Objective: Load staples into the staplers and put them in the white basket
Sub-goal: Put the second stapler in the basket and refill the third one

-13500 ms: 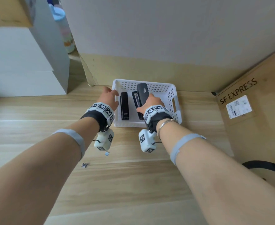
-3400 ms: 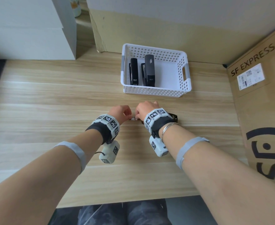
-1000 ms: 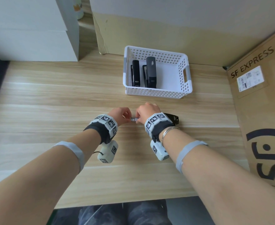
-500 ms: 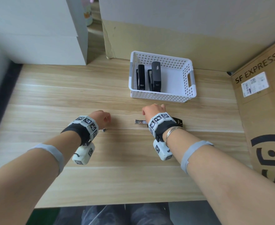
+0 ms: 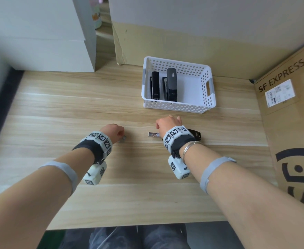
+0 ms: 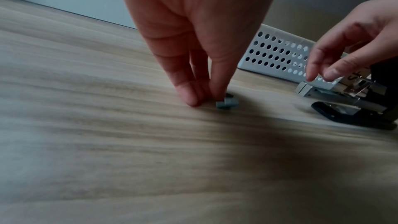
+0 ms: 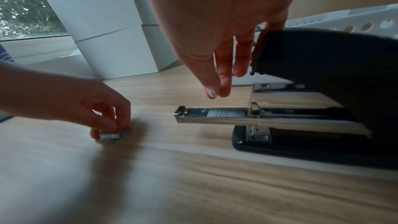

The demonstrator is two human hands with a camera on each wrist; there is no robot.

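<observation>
The left hand (image 5: 114,132) has swung away from the stapler and is down on the counter (image 5: 61,108), its fingers (image 6: 187,91) pinching a short block of staples (image 6: 227,104). So the reload is under way: this looks like a second piece picked up to feed in. Moving right, the open stapler (image 7: 301,113) lies flat on the counter with its long axis left to right and its metal tray (image 7: 215,115) poking out toward the left hand, a strip already sitting in it. The right hand (image 5: 167,123) hovers over it, fingers loose, gripping nothing. Further back, the white basket (image 5: 208,103) holds two finished staplers (image 5: 171,83) lying front to back.
</observation>
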